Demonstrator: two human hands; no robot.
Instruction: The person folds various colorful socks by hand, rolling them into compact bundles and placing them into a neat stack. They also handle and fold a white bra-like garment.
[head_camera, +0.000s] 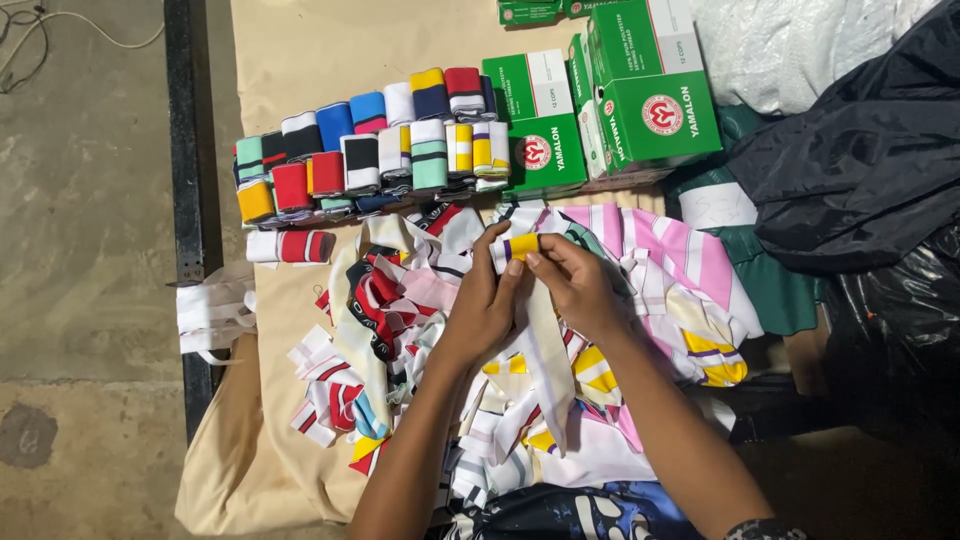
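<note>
A table (300, 60) covered in tan paper is stretching across the concrete floor (80, 250), its dark metal edge rail (185, 150) running down the left side. At the far right, black plastic bags (860, 160) are slumping against a white sack (790, 40). A loose heap of striped fabric strips (660, 270), pink, white, red, black and yellow, is spreading over the middle of the table and spilling toward the person at its near edge. Green and white cardboard boxes (640, 90) are standing stacked at the back, just right of two rows of rolled ribbed bands (370, 140) in red, blue, black, yellow, mint and white. One red and white roll (290, 246) is lying apart, just in front of those rows.

Over the heap, the person's left hand (485, 305) and right hand (575, 285) are meeting, fingertips together, both pinching a small roll of white strip with yellow and purple bands (520, 246). Each hand is curling nearly closed around that roll, thumbs and forefingers gripping it, and the strip's white tail (550, 370) is hanging down between the wrists onto the pile. The roll is sitting above the centre of the heap, in front of the boxes.
</note>
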